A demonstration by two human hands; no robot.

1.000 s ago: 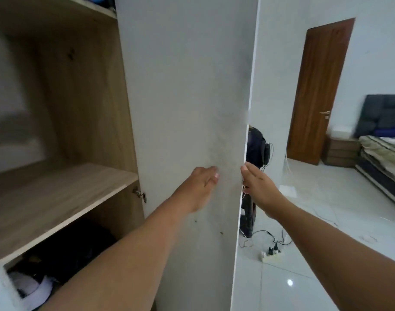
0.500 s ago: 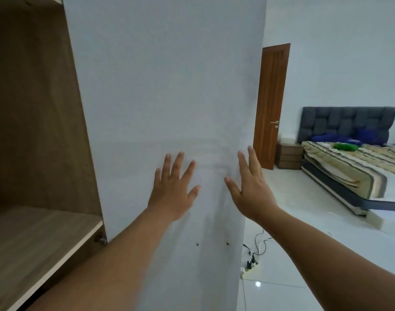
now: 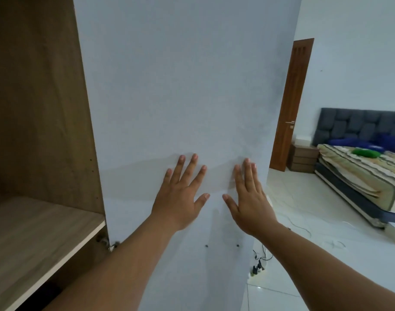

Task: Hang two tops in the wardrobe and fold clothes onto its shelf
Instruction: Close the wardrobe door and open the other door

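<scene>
1. I see the left hand [image 3: 179,196] flat on the white door [image 3: 181,86] of the wardrobe, fingers straight and spread, holding nothing.
2. The right hand [image 3: 250,200] is flat on the same panel just beside it, fingers straight and close together, near the door's free edge; it holds nothing either.
3. The two thumbs point at each other and are near but apart.
4. The door stands open, hinged at its left side, and fills the middle of my view.
5. Left of it is the wardrobe's wooden inside, with a bare shelf [image 3: 35,239] low at the left.
6. A metal hinge [image 3: 102,240] shows where the shelf's front corner meets the door.
7. Below the shelf the space is dark; I cannot tell what lies there.
8. Two small dark screws [image 3: 206,246] sit low on the door, under my hands.
9. To the right, a brown room door [image 3: 290,104], a bedside cabinet [image 3: 303,158] and a bed [image 3: 360,173] with a dark headboard.
10. A power strip [image 3: 257,269] with cables lies on the white floor behind the door's edge.
</scene>
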